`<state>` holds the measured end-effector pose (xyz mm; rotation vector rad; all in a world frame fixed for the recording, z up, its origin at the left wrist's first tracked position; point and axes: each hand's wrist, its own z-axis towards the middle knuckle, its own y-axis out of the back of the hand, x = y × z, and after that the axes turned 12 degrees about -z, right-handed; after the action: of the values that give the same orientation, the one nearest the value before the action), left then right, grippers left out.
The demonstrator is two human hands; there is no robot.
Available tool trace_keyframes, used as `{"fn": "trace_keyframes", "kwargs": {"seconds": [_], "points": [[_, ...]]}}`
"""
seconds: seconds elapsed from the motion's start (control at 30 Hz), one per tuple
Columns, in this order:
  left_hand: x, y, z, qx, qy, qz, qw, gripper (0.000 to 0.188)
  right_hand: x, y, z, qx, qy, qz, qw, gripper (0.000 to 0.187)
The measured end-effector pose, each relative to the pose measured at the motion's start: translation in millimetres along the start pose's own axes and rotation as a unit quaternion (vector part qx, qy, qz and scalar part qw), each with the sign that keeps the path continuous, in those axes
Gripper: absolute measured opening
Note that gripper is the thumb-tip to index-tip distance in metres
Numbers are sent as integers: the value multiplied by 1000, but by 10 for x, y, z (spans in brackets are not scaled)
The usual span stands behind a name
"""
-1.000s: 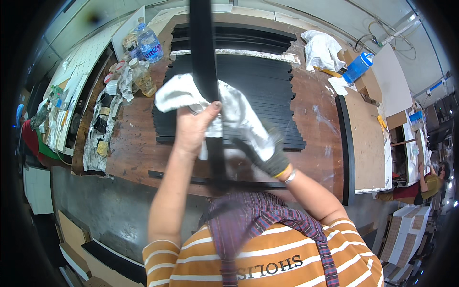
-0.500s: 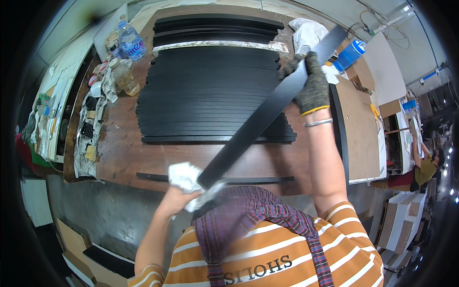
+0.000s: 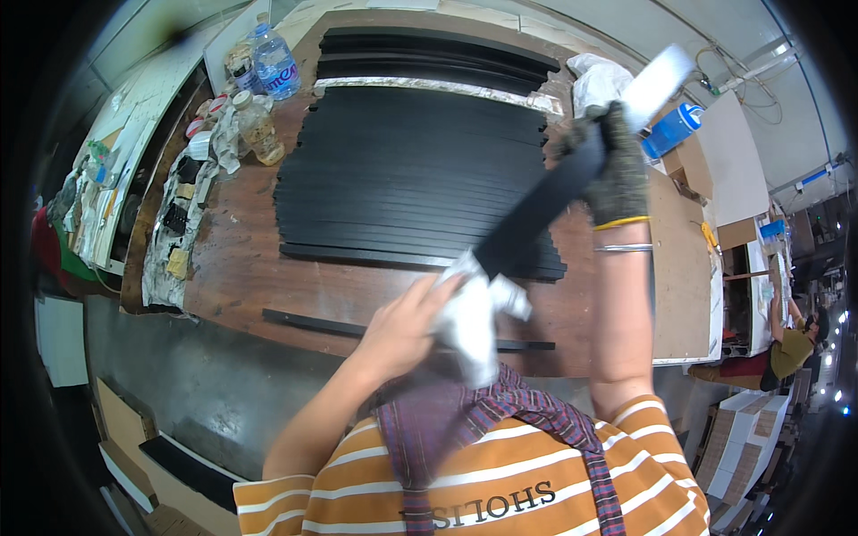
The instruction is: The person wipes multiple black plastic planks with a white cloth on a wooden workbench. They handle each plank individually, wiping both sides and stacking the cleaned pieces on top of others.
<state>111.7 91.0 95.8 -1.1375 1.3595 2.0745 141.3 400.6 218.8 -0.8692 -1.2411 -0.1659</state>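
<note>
A long flat black strip [image 3: 543, 207] slants above the table from near my chest up to the far right. My right hand [image 3: 615, 170], in a dark grey knit glove with a yellow cuff edge, is closed round its upper part; the tip beyond shines white with glare. My bare left hand [image 3: 407, 323] presses a crumpled white cloth [image 3: 472, 326] round the strip's lower end. The cloth hides that end and some of my fingers. Behind lie many similar black strips [image 3: 411, 170], side by side in a wide layer. One thin black strip [image 3: 308, 322] rests along the near table edge.
More black strips [image 3: 429, 58] lie at the back, beyond a pale bar [image 3: 438, 87]. Bottles, including a clear water bottle [image 3: 275, 67], stand back left. A blue bottle [image 3: 672, 130] and white bag [image 3: 597, 82] are back right. Another person [image 3: 786, 344] is at far right.
My left hand and the cloth have moved up and right along with the strip's lower end. My right hand has shifted slightly right, still gripping the strip.
</note>
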Motion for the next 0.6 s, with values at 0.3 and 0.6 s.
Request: {"fn": "trace_keyframes", "kwargs": {"seconds": [0.3, 0.6], "points": [[709, 856, -1545, -627, 165, -387, 656, 23, -588, -396, -651, 350, 36, -698, 623, 50], [506, 1095, -1996, -722, 122, -301, 611, 27, -2280, -709, -946, 423, 14, -740, 522, 36]]}}
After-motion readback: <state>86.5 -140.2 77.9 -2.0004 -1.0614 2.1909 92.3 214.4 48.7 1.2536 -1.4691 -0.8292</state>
